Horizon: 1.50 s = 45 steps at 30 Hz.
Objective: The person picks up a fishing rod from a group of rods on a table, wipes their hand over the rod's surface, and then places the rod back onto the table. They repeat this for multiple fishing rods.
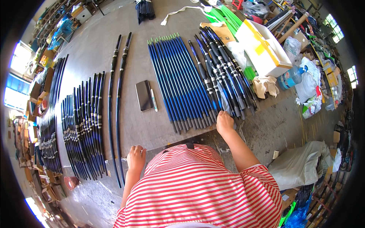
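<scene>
My right hand [225,122] is closed at the table's near edge, by the lower ends of a bundle of dark fishing rods [224,62]. A pale grey-blue cloth [224,99] lies among those rods, just above my fingers. Whether I grip the cloth or a rod end is hidden. My left hand [136,157] is at the table edge, fingers loosely apart, holding nothing. Left of the bundle lies a neat row of blue rod sections [178,81] with green tips and grey lower ends. Two long dark rods [121,76] lie apart, nearest my left hand.
A phone [144,95] and a pen [154,100] lie mid-table [133,125]. More rods [85,125] are laid out at left. At right stand a white foam box [262,49], a water bottle [291,77] and a crumpled beige cloth [265,86]. A grey sack [300,165] rests below.
</scene>
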{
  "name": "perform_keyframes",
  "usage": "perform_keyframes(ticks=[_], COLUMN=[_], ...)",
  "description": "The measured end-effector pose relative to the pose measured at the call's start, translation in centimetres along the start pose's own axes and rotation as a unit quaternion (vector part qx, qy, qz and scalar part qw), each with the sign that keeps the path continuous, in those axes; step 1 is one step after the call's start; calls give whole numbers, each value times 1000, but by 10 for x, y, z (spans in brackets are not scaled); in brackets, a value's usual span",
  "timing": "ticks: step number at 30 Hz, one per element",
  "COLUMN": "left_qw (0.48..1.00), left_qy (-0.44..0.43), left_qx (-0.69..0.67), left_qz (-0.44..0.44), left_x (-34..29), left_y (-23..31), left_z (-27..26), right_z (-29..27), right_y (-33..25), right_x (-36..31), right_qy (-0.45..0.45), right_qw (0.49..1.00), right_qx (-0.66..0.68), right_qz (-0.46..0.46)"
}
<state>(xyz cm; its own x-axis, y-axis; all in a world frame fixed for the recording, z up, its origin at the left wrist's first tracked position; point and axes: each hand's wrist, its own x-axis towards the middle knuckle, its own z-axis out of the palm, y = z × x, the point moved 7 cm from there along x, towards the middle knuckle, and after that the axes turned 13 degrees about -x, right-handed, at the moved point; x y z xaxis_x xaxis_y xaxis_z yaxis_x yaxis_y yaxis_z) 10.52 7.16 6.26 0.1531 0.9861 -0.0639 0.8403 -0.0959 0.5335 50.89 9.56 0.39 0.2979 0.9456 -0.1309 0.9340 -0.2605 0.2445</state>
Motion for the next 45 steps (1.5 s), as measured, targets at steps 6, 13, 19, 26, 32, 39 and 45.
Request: perform_keyframes(ticks=[6, 13, 19, 26, 32, 39, 45], left_qw=[1000, 970, 820, 689, 570, 660, 749], left_qy=[-16, -78, -313, -238, -160, -11, 52], left_qx=[-5, -230, -479, -684, -786, -742, -656], left_qz=[-2, 32, -19, -25, -179, -114, -83], left_x=[1, 32, 34, 25, 10, 24, 10], left_y=[18, 86, 133, 107, 63, -10, -51], left_z=[-2, 7, 44, 5, -9, -49, -60], right_z=[6, -55, -124, -160, -167, -117, -43], right_y=[26, -40, -127, -169, -214, -213, -205], right_x=[-3, -50, -80, -86, -105, -54, -37], right_qy=[-28, -254, -141, -123, -188, 42, 76], right_qw=[977, 490, 567, 627, 649, 838, 968], right_qx=[206, 827, 746, 680, 628, 487, 185], right_qz=[48, -105, -320, -360, -385, -242, -151])
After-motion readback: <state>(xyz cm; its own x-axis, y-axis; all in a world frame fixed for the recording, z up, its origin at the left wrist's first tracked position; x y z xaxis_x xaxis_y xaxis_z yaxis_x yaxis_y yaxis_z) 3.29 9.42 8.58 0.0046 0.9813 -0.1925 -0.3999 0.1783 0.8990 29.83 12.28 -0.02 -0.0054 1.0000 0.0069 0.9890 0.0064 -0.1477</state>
